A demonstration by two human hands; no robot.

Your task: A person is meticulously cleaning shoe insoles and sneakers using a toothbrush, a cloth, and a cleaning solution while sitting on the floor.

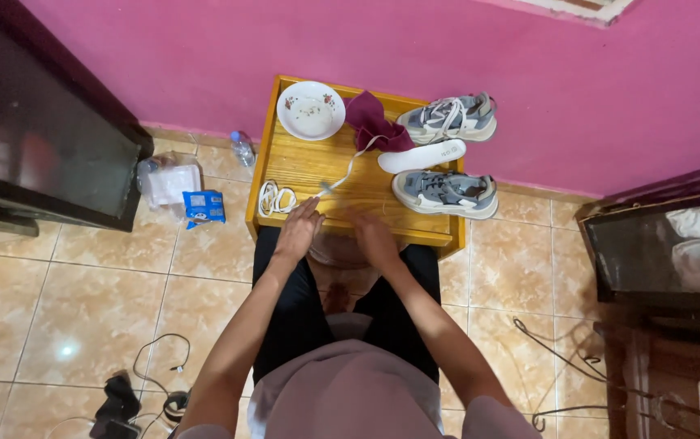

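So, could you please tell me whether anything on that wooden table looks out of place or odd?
Yes. One grey sneaker has no lace, while the other sneaker is laced. A loose white insole lies between them, and a coiled white lace sits by the left hand. A flowered bowl shares the table with the shoes.

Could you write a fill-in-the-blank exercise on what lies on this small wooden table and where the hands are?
1. The white bowl sits at the table's far ______ corner.
2. A loose white insole lies between the two ______.
3. The cloth beside the bowl is dark ______.
4. The left hand is near a coiled white ______.

Missing words: left; shoes; red; shoelace
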